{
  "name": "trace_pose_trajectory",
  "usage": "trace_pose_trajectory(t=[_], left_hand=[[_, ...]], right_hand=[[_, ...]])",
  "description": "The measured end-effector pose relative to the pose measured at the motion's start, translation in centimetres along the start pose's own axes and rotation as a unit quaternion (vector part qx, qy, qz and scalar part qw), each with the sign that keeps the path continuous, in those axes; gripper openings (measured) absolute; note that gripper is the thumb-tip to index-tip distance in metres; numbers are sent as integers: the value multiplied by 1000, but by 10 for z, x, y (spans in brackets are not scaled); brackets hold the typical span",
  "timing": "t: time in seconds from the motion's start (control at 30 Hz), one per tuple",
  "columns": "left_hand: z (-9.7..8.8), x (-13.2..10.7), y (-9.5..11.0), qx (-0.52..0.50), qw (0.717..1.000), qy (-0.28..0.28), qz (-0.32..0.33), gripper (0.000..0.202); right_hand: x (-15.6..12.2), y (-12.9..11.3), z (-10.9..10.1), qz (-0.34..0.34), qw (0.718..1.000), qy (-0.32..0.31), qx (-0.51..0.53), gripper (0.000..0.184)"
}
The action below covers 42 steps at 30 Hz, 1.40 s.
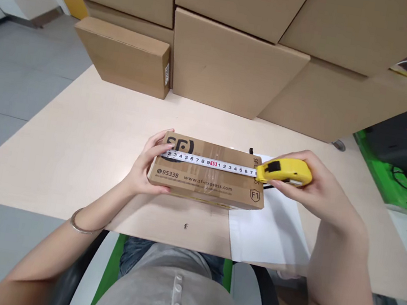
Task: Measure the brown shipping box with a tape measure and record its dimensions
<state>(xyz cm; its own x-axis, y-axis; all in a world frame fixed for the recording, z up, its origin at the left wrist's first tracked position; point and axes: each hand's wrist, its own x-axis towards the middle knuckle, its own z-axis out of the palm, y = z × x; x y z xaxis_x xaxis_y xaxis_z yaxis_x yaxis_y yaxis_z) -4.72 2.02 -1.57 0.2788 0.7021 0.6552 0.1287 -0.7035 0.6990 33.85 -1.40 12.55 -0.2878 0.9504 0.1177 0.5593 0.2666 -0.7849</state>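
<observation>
A small brown cardboard box [204, 181] with black SF print lies in front of me. My left hand [147, 167] is wrapped round its left end, and a finger presses the end of the white tape blade [202, 161] against the top. The blade runs lengthwise over the box to about 17 at the case's mouth. In my right hand [313, 188] is the yellow tape measure [287, 171], held at the box's right end. Partly under the box and to its right lies a white sheet of paper [270, 232]; a dark pen-like thing [251, 151] peeks out behind the box.
Large cardboard boxes [232, 67] stand stacked along the back of the table [83, 154]. A flatter carton [125, 60] stands at the back left. To the right are a green tray [394, 188] and a dark case with yellow labels [405, 122].
</observation>
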Motion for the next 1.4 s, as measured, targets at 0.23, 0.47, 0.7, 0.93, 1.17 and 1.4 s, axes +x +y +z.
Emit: trace_pose_trajectory(t=[0.23,0.47,0.7,0.93,1.17,1.4], left_hand=[[-1,3,-3,0,998,2,59,90],[-4,3,-13,5,997,3,80,101],[-4,3,-10,-8,997,10,71,99],[-5,2,-13,-1,997,13,74,110],[-1,-7,-7,52,996,54,51,139],[-1,-37,32,189,971,121,84,89]], right_hand=[[-15,23,-4,29,999,31,29,33],[-18,24,-3,15,998,22,55,29],[-21,16,-7,12,999,22,34,30],[14,-34,15,-47,999,-24,-12,33],[71,-74,68,-136,982,-128,-24,37],[77,-54,63,-153,987,-14,46,46]])
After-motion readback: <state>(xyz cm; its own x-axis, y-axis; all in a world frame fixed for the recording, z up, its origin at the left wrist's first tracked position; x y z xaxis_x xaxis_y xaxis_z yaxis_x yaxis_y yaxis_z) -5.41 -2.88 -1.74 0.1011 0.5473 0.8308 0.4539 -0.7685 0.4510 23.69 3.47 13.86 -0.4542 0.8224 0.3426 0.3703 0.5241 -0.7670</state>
